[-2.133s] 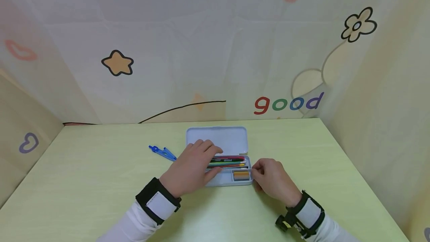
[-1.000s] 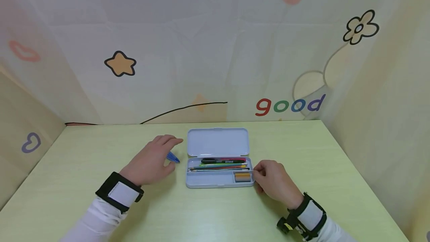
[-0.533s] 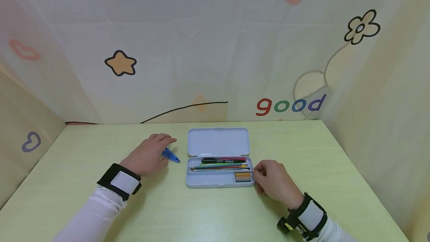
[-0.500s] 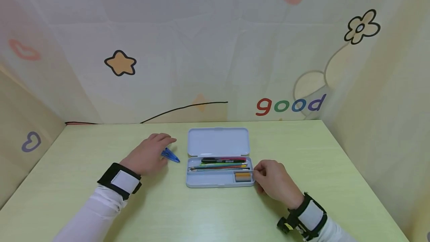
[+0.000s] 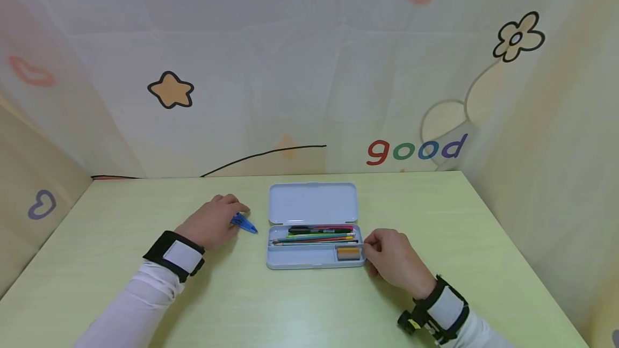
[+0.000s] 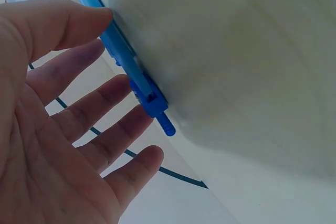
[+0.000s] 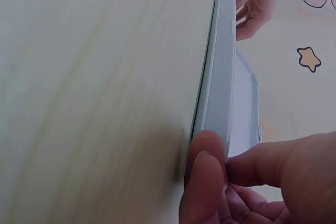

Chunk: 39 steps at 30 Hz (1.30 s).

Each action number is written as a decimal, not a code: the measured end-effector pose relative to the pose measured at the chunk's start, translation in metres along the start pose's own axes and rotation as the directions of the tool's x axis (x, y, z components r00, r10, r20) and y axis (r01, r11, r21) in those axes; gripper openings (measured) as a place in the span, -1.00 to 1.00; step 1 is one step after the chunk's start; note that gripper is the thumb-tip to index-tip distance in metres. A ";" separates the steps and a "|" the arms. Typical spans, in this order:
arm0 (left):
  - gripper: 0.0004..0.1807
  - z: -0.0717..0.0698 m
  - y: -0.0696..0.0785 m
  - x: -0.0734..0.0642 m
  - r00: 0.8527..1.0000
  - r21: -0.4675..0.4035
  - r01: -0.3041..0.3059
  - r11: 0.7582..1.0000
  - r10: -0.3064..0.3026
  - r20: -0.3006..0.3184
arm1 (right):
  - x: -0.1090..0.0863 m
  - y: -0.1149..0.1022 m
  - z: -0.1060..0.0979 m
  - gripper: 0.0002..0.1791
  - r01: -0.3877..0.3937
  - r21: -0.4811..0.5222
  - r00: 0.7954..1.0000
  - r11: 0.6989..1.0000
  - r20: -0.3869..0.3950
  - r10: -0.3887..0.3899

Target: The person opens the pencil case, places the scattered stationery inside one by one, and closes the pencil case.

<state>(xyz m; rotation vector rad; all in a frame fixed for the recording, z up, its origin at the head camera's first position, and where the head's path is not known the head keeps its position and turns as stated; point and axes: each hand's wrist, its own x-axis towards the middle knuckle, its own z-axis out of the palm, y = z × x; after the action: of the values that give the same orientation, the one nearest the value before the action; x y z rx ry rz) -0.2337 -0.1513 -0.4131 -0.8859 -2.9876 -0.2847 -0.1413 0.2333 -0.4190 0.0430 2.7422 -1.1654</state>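
Note:
My left hand [image 5: 211, 223] is at a blue drawing compass [image 5: 244, 223] lying left of the pencil case. In the left wrist view, the thumb lies against one side of the compass [image 6: 123, 56], with fingertips at its other side. Its ridged handle points away from the palm. My right hand [image 5: 394, 258] grips the right end of the light blue pencil case [image 5: 300, 258], thumb above and a finger along the side. The lid [image 5: 313, 203] is folded back. Several pens and pencils [image 5: 316, 236] lie in the long compartment, and an orange-and-grey block [image 5: 348, 253] sits in a small front one.
The pale wood-grain table [image 5: 290, 310] carries the case and compass. A printed curtain [image 5: 300, 69] hangs behind the back edge and along both sides. Bands with cameras are strapped round both wrists.
My left hand has left the pencil case, moved left to the compass and settled lower over it. The right hand has kept its hold on the case's right end.

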 end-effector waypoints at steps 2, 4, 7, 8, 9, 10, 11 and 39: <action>-0.67 0.001 0.000 -0.001 1.000 0.004 0.006 1.000 -0.006 0.000 | 0.000 0.000 0.000 -0.91 -0.002 0.001 1.000 1.000 0.000 0.002; -0.69 0.001 0.000 -0.002 1.000 0.008 0.007 1.000 -0.007 -0.006 | -0.001 0.000 0.000 -0.91 -0.004 0.002 1.000 1.000 0.001 0.004; -0.72 0.003 -0.001 -0.003 1.000 0.018 0.003 1.000 -0.003 -0.020 | -0.001 -0.001 0.000 -0.92 -0.006 0.002 1.000 1.000 0.001 0.006; -0.72 0.003 -0.002 -0.003 1.000 0.021 0.003 1.000 -0.002 -0.024 | -0.001 -0.001 0.000 -0.92 -0.006 0.002 1.000 1.000 0.000 0.006; -0.73 0.004 -0.002 -0.004 1.000 0.023 0.005 1.000 -0.004 -0.025 | -0.001 -0.001 0.000 -0.92 -0.006 0.002 1.000 1.000 0.001 0.006; -0.73 0.004 -0.003 -0.004 1.000 0.025 0.006 1.000 -0.005 -0.026 | -0.001 -0.001 -0.001 -0.92 -0.007 0.001 1.000 1.000 0.000 0.007; -0.74 0.004 -0.003 -0.004 1.000 0.028 0.008 1.000 -0.008 -0.027 | -0.001 -0.002 -0.001 -0.92 -0.006 0.001 1.000 1.000 0.000 0.006; -0.77 0.007 0.000 -0.018 0.999 0.085 0.029 0.996 -0.026 -0.035 | 0.000 0.000 -0.001 -0.91 0.008 0.003 1.000 1.000 0.005 -0.008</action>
<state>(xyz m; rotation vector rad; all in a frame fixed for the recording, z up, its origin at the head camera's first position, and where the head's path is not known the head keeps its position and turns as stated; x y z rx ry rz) -0.2185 -0.1603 -0.4211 -0.8244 -2.9576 -0.1683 -0.1410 0.2337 -0.4181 0.0297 2.7392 -1.1698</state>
